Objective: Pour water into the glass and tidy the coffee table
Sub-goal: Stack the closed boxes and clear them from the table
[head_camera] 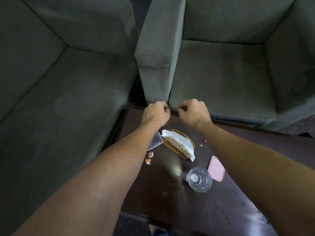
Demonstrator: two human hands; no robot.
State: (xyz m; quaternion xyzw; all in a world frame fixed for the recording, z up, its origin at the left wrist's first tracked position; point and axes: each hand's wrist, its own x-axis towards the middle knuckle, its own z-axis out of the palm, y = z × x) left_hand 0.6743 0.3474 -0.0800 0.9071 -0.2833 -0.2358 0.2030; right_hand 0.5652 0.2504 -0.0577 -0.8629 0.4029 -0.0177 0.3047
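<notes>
A dark wooden coffee table [170, 198] stretches below me. My left hand [156, 113] and my right hand [194, 112] are both clenched into fists above its far edge, held close together, with nothing visible in them. A clear plastic water bottle [199, 179], seen from the top with its cap on, stands upright near the table's middle. A gold wire napkin holder [177, 147] with a white napkin [180, 139] sits beneath my forearms. A clear container [155, 142] lies partly hidden under my left forearm. A pink lid [216, 168] lies right of the bottle.
Two small orange-and-white wrapped sweets [149, 158] lie left of the napkin holder. Crumbs [203, 143] dot the far right of the table, and water drops [226, 217] speckle its near right corner. Grey sofas [221, 74] stand beyond the table and to its left.
</notes>
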